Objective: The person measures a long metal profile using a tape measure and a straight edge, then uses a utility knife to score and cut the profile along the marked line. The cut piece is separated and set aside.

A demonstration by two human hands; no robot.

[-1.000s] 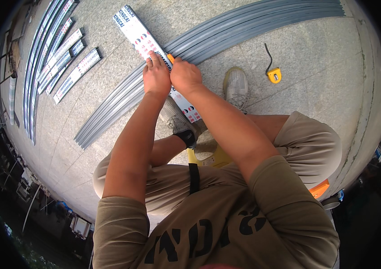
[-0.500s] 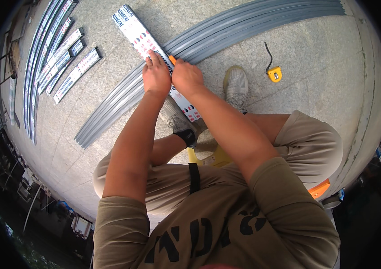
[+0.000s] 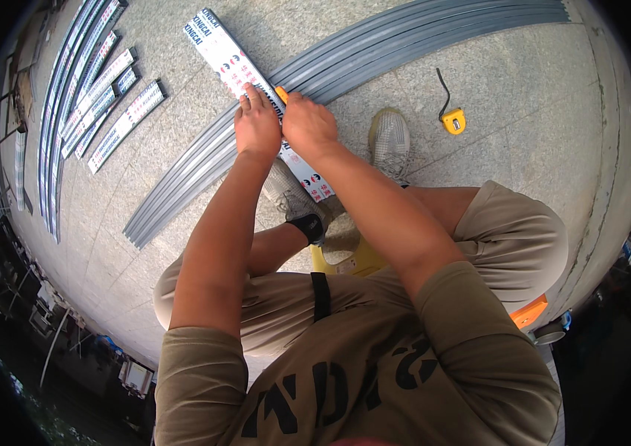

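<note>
A long metal profile (image 3: 220,46) wrapped in white printed film slants across a bundle of bare grey profiles, its near end beside my shoes. My left hand (image 3: 257,130) grips the wrapped profile around its middle, fingers laid over the top; the thumb is hidden. Right beside it, my right hand (image 3: 309,126) is closed round a slim orange tool (image 3: 281,94), held against the profile's right edge. Only the tool's orange end shows, so its kind cannot be made out.
The grey profiles (image 3: 404,48) curve across the floor under the wrapped one. Several shorter wrapped pieces (image 3: 128,119) and long ones lie at the far left. A yellow tape measure (image 3: 454,121) with a black strap sits to the right. Below me is a yellow stool (image 3: 356,262).
My right hand and the orange tool have shifted slightly up and left along the wrapped profile. My left hand has moved only a touch, and the profile stays in place.
</note>
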